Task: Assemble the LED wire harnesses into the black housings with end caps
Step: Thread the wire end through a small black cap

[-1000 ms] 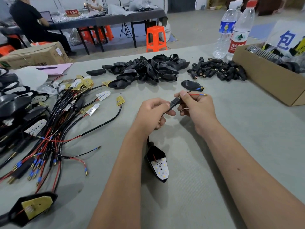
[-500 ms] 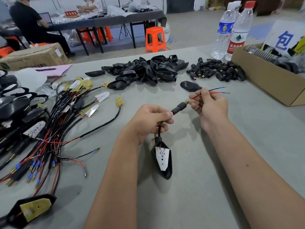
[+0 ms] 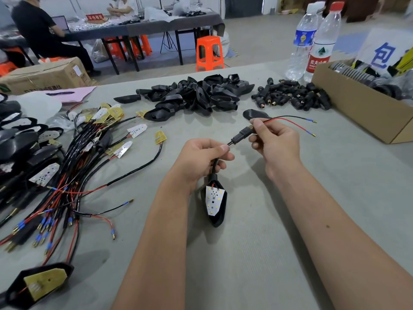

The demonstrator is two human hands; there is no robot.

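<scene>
My left hand (image 3: 202, 158) grips the black cable of an LED wire harness just above its black housing (image 3: 215, 204), which hangs below my fist with the white LED board facing up. A black end cap (image 3: 241, 134) sits threaded on the cable between my hands. My right hand (image 3: 273, 139) pinches the red and black wires (image 3: 292, 121) just past the cap, and their blue-tipped ends stick out to the right.
A bundle of loose harnesses (image 3: 73, 171) lies at the left, with finished housings at the far left. A pile of empty housings (image 3: 196, 92) and a pile of end caps (image 3: 292, 97) lie at the back. A cardboard box (image 3: 362, 108) and two bottles (image 3: 312, 41) stand at the right.
My right hand has pulled the wire ends farther out to the right through the end cap. The cap now sits clear between my hands, and the housing has turned its LED board upward.
</scene>
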